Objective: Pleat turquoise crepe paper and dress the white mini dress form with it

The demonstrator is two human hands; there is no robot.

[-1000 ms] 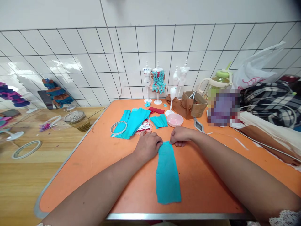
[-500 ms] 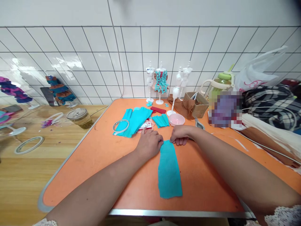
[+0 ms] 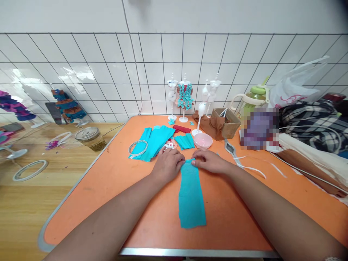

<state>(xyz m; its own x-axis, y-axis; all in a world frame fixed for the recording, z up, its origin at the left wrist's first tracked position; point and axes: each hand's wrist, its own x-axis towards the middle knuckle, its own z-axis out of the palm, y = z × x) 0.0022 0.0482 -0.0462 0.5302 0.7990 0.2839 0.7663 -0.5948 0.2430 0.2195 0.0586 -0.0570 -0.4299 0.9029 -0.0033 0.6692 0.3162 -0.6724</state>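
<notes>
A long turquoise strip [image 3: 191,197] lies flat on the orange table [image 3: 108,210], its far edge slightly folded. At the far left corner of this strip, my left hand [image 3: 169,163] has its fingers closed on the edge. My right hand [image 3: 208,160] touches the far right corner, thumb on the strip and fingers curled above it. Behind the hands are a pleated turquoise piece [image 3: 185,141], larger turquoise sheets [image 3: 159,139] with a roll of tape [image 3: 138,148] on top, and a pink bowl [image 3: 203,140].
Small white dress forms [image 3: 172,92] stand at the back, one dressed in turquoise ruffles [image 3: 185,97]. A cardboard box [image 3: 230,125], grey scissors [image 3: 231,148] and a green-lidded jug [image 3: 254,98] are at the right. A glass jar [image 3: 91,137] stands left.
My right hand has opened from a fist, its fingers now extended toward the strip's corner. The strip's far edge looks folded over. The view has shifted slightly.
</notes>
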